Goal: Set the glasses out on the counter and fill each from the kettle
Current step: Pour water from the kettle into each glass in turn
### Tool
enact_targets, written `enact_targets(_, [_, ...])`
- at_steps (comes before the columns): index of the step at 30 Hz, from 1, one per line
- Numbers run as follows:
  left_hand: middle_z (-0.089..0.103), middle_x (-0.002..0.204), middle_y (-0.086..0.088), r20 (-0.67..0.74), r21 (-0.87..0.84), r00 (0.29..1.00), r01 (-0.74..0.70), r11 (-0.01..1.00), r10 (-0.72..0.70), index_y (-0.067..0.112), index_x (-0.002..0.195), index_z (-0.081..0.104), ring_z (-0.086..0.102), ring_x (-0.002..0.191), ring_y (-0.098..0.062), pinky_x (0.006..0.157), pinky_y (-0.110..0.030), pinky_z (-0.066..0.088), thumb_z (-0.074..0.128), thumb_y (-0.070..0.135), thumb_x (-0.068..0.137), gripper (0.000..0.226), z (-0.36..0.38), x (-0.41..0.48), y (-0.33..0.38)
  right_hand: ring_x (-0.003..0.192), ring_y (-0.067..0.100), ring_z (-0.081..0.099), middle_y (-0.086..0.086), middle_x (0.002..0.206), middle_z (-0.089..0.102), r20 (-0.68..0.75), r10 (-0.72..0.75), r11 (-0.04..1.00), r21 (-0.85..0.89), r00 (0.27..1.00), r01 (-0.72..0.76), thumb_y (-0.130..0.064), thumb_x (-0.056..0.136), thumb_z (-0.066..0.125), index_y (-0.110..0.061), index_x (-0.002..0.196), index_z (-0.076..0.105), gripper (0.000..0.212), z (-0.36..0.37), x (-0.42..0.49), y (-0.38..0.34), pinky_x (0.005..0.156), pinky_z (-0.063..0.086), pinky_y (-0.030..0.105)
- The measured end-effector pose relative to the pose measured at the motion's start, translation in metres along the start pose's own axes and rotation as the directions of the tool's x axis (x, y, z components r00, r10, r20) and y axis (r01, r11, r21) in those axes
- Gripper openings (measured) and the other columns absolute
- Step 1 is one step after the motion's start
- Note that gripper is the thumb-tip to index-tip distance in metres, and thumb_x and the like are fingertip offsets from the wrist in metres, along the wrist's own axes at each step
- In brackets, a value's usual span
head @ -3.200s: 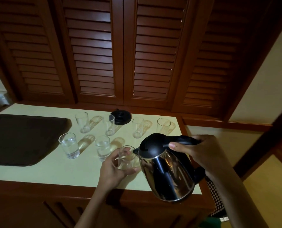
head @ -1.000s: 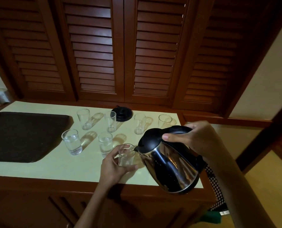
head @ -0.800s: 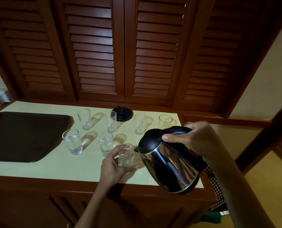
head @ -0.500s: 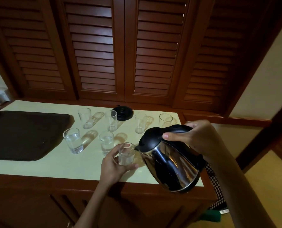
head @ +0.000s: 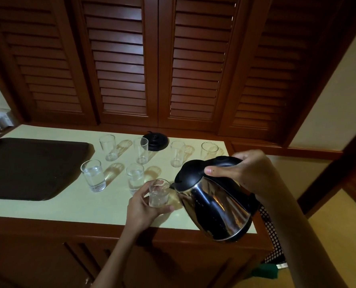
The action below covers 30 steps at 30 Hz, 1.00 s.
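Observation:
My right hand (head: 254, 173) grips the black handle of a steel kettle (head: 214, 204), tilted left with its spout at the rim of a short glass (head: 159, 194). My left hand (head: 141, 208) holds that glass on the pale counter (head: 69, 206); there is water in it. Two more short glasses with water stand to the left, one near the tray (head: 93, 175) and one just behind my left hand (head: 135, 176). Several tall glasses line the back: far left (head: 108, 147), middle left (head: 141, 150), middle right (head: 177, 153) and far right (head: 209, 149); they look empty.
A dark brown tray (head: 27, 167) covers the counter's left part. The black kettle base (head: 155, 140) sits at the back by the louvred wooden doors (head: 121, 65). A black mesh basket (head: 273, 238) stands right of the counter's end. The wooden front edge runs below my hands.
The kettle has tipped a bit further toward the glass and the water in the held glass has risen. Both hands keep their places.

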<state>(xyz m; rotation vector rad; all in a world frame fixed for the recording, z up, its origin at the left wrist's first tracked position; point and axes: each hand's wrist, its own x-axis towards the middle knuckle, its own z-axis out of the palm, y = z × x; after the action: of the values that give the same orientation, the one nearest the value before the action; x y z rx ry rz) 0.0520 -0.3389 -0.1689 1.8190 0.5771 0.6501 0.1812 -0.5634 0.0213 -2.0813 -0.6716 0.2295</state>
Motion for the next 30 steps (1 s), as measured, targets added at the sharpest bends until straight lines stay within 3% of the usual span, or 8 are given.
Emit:
enact_targets(2, [0.076, 0.110, 0.016, 0.006, -0.010, 1.000, 0.002, 1.000, -0.002, 0.040, 0.115, 0.070, 0.071, 0.103, -0.002, 0.089, -0.039, 0.061, 0.101, 0.043, 0.042, 0.079, 0.000, 0.001, -0.001, 0.057, 0.031, 0.077, 0.010, 0.061, 0.077, -0.002, 0.005, 1.000, -0.009, 1.000, -0.005, -0.086, 0.024, 0.081, -0.002, 0.059, 0.067, 0.093, 0.001, -0.002, -0.001, 0.057, 0.060, 0.044])
enact_targets(6, [0.077, 0.109, 0.018, 0.011, -0.022, 1.000, -0.001, 1.000, 0.002, 0.041, 0.114, 0.070, 0.071, 0.101, -0.001, 0.087, -0.038, 0.062, 0.100, 0.044, 0.042, 0.078, 0.001, 0.001, -0.001, 0.054, 0.023, 0.076, 0.007, 0.059, 0.077, -0.018, 0.021, 1.000, -0.016, 1.000, -0.021, -0.048, 0.054, 0.097, -0.007, 0.057, 0.068, 0.051, 0.002, -0.003, -0.005, 0.056, 0.059, 0.039])
enact_targets(11, [0.076, 0.107, 0.021, 0.011, -0.028, 1.000, -0.003, 1.000, 0.003, 0.041, 0.113, 0.070, 0.070, 0.098, 0.004, 0.087, -0.037, 0.062, 0.104, 0.030, 0.047, 0.075, 0.001, 0.001, -0.001, 0.062, 0.030, 0.079, 0.010, 0.066, 0.080, -0.008, 0.065, 0.997, -0.037, 0.998, -0.065, -0.047, 0.056, 0.096, 0.002, 0.073, 0.074, 0.056, 0.001, -0.004, -0.008, 0.072, 0.066, 0.055])
enact_targets(18, [0.077, 0.109, 0.015, 0.011, -0.053, 1.000, -0.021, 0.998, 0.021, 0.038, 0.114, 0.071, 0.072, 0.103, -0.006, 0.087, -0.036, 0.062, 0.103, 0.023, 0.049, 0.074, 0.004, 0.002, -0.002, 0.062, 0.023, 0.080, 0.004, 0.067, 0.080, -0.009, 0.124, 0.991, -0.058, 0.992, -0.124, -0.058, 0.048, 0.090, -0.009, 0.071, 0.078, 0.056, 0.000, -0.006, -0.007, 0.076, 0.066, 0.051])
enact_targets(21, [0.077, 0.111, 0.012, 0.013, -0.069, 1.000, -0.023, 0.997, 0.024, 0.036, 0.114, 0.071, 0.071, 0.105, -0.010, 0.086, -0.033, 0.061, 0.103, 0.021, 0.051, 0.072, 0.006, 0.004, -0.004, 0.067, 0.027, 0.080, 0.006, 0.070, 0.081, -0.019, 0.145, 0.988, -0.039, 0.989, -0.146, -0.066, 0.041, 0.087, -0.009, 0.075, 0.079, 0.067, 0.000, -0.006, -0.003, 0.079, 0.066, 0.052])
enact_targets(23, [0.077, 0.113, 0.010, 0.017, -0.075, 1.000, -0.022, 0.997, 0.023, 0.035, 0.115, 0.071, 0.071, 0.107, -0.012, 0.086, -0.032, 0.061, 0.102, 0.022, 0.051, 0.072, 0.007, 0.006, -0.005, 0.069, 0.025, 0.081, 0.004, 0.071, 0.082, -0.028, 0.179, 0.984, -0.005, 0.984, -0.179, -0.067, 0.039, 0.089, -0.011, 0.078, 0.080, 0.068, 0.001, -0.008, 0.000, 0.079, 0.067, 0.047])
enact_targets(26, [0.076, 0.113, 0.010, 0.016, -0.074, 0.999, -0.042, 0.996, 0.044, 0.035, 0.116, 0.071, 0.071, 0.107, -0.012, 0.085, -0.033, 0.062, 0.101, 0.023, 0.052, 0.072, 0.011, 0.009, -0.005, 0.064, 0.017, 0.078, -0.005, 0.065, 0.080, -0.084, 0.209, 0.976, 0.087, 0.974, -0.202, -0.050, 0.053, 0.095, -0.015, 0.076, 0.079, 0.045, 0.000, -0.010, 0.007, 0.063, 0.059, 0.028])
enact_targets(30, [0.075, 0.112, 0.013, 0.002, -0.086, 0.999, -0.050, 0.995, 0.050, 0.035, 0.113, 0.072, 0.070, 0.108, -0.012, 0.079, -0.029, 0.062, 0.101, 0.024, 0.050, 0.071, 0.020, 0.016, -0.005, 0.042, 0.001, 0.066, -0.009, 0.051, 0.073, -0.118, 0.167, 0.974, 0.176, 0.979, -0.144, -0.031, 0.066, 0.094, -0.015, 0.069, 0.073, 0.027, -0.002, -0.016, 0.019, 0.045, 0.046, 0.011])
